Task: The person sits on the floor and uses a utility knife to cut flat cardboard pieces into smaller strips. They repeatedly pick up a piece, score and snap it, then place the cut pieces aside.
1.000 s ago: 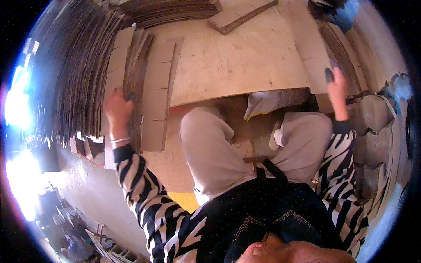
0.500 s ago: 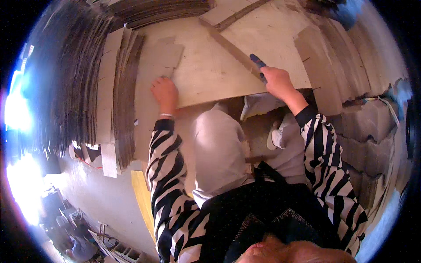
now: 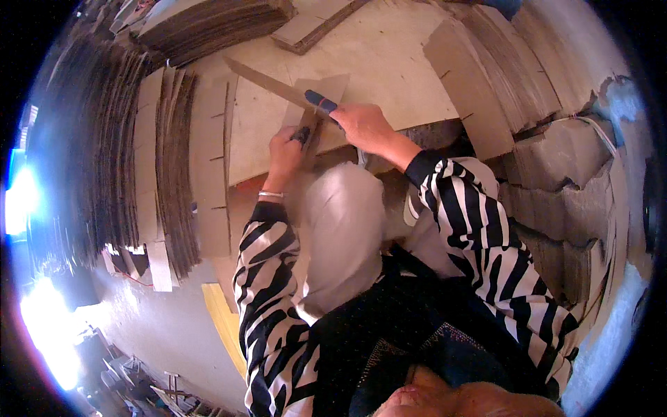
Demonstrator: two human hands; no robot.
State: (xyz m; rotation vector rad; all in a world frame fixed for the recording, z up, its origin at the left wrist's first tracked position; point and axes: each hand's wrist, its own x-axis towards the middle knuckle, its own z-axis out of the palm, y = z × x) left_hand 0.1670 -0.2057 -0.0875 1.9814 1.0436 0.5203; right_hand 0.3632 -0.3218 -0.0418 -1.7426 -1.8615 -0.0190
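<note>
My right hand grips the blue handle of a long knife whose blade points up and to the left across a flat wooden board. My left hand pinches the near edge of a small cardboard piece that lies on the board under the blade. Both hands sit close together at the board's near edge, just above my knees in light trousers. My sleeves are black-and-white striped.
Tall stacks of slotted cardboard strips stand on edge to the left, more stacks lean at the right, and flat piles lie at the back. A yellow strip lies on the grey floor at lower left.
Both hands moved inward to the middle of the board. The right hand brought the knife over a small cardboard piece, and the left hand left the left stack and took hold of that piece.
</note>
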